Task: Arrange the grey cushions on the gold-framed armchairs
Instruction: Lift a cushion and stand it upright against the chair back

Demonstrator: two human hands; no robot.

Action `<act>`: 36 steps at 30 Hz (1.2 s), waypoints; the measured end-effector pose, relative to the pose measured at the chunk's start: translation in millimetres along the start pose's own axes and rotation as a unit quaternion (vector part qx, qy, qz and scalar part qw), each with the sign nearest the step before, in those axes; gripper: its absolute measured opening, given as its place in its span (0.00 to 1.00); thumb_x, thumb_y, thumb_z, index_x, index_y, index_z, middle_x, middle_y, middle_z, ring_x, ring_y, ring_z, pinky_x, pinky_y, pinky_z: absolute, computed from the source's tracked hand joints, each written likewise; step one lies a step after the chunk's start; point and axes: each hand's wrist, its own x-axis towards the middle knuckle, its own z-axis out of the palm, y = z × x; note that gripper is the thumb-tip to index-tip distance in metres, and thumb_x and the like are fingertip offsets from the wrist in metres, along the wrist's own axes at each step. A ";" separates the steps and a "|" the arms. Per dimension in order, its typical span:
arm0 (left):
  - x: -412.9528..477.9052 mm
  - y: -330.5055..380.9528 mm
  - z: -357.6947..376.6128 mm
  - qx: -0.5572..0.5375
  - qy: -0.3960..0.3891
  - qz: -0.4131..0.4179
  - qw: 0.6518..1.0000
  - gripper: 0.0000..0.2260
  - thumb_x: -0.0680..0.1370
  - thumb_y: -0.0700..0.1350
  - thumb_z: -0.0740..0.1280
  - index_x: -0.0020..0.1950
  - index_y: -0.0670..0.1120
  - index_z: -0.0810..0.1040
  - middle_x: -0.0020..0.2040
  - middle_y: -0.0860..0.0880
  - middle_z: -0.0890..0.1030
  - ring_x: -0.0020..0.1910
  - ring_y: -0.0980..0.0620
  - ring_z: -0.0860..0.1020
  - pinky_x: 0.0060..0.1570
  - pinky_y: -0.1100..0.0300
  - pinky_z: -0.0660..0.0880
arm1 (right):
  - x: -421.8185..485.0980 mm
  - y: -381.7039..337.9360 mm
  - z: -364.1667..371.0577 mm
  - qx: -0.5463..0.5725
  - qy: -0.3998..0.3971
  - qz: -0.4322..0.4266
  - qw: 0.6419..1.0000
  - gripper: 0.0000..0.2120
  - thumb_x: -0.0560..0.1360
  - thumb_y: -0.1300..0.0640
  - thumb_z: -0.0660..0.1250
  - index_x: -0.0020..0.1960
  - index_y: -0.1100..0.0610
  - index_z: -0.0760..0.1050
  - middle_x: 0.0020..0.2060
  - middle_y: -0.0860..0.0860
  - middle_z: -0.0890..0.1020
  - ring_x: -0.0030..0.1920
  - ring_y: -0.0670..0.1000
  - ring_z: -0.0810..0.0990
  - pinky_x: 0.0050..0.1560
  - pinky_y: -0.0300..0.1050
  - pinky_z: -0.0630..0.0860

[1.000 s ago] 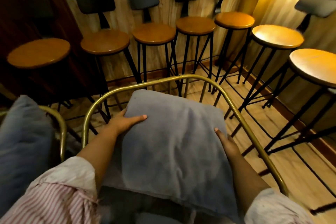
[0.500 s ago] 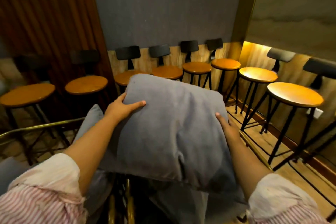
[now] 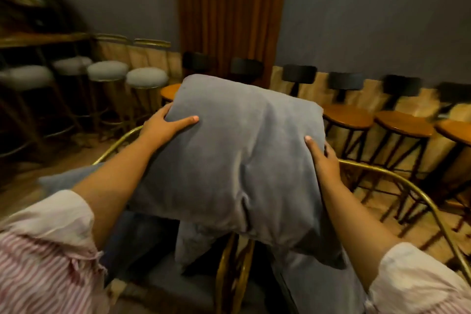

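Observation:
I hold a large grey cushion (image 3: 237, 160) up in front of me, above two gold-framed armchairs. My left hand (image 3: 163, 126) grips its upper left edge, thumb on top. My right hand (image 3: 322, 160) grips its right side. The right armchair's curved gold frame (image 3: 397, 181) arcs out below my right arm. The left armchair's gold frame (image 3: 114, 145) shows beneath my left forearm, with another grey cushion (image 3: 66, 182) lying on it. The two chairs' gold legs (image 3: 233, 273) meet under the held cushion, which hides most of both seats.
Wooden bar stools (image 3: 348, 120) with black backrests line the wall at right. Grey padded stools with gold legs (image 3: 146, 78) stand at left beside a counter (image 3: 38, 38). A brown curtain (image 3: 229, 7) hangs behind.
I lifted the cushion off the right armchair and swung it and my view to the left. Both hands kept their grip on its sides.

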 end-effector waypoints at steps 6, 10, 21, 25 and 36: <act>24.8 -86.5 -104.8 -0.015 0.051 -0.067 0.996 0.38 0.64 0.65 0.73 0.71 0.60 0.65 0.70 0.49 0.71 0.67 0.41 0.71 0.66 0.40 0.69 | 3.3 8.1 143.8 -0.022 -0.111 -0.021 0.993 0.35 0.70 0.38 0.68 0.73 0.49 0.65 0.70 0.52 0.72 0.69 0.57 0.71 0.69 0.59 0.68; 64.4 -142.4 -160.7 -0.011 0.096 -0.100 0.990 0.38 0.64 0.62 0.74 0.72 0.59 0.64 0.71 0.48 0.71 0.68 0.41 0.71 0.66 0.41 0.68 | 8.9 29.8 247.6 -0.034 -0.157 -0.026 0.987 0.33 0.72 0.40 0.67 0.73 0.51 0.64 0.67 0.50 0.74 0.68 0.55 0.72 0.66 0.50 0.69; 180.4 -293.8 -205.3 0.074 0.046 -0.170 0.982 0.49 0.59 0.69 0.73 0.75 0.64 0.53 0.78 0.51 0.59 0.75 0.42 0.62 0.73 0.42 0.60 | 31.4 141.7 423.2 -0.064 -0.208 0.082 0.973 0.36 0.71 0.41 0.69 0.75 0.49 0.61 0.71 0.52 0.71 0.68 0.57 0.71 0.68 0.60 0.69; 191.3 -345.1 -179.1 0.137 -0.027 -0.203 0.969 0.47 0.67 0.59 0.73 0.78 0.57 0.48 0.79 0.46 0.53 0.77 0.45 0.54 0.74 0.54 0.51 | 30.5 198.8 435.2 -0.127 -0.223 0.162 0.953 0.47 0.65 0.34 0.71 0.77 0.44 0.54 0.75 0.54 0.64 0.72 0.60 0.67 0.70 0.62 0.66; 200.9 -351.6 -155.3 0.238 -0.075 -0.263 0.932 0.51 0.63 0.71 0.68 0.75 0.63 0.40 0.78 0.40 0.43 0.76 0.33 0.50 0.73 0.38 0.54 | 27.2 215.8 431.9 -0.320 -0.300 0.165 0.883 0.42 0.73 0.38 0.64 0.78 0.49 0.48 0.77 0.59 0.56 0.75 0.63 0.59 0.73 0.58 0.59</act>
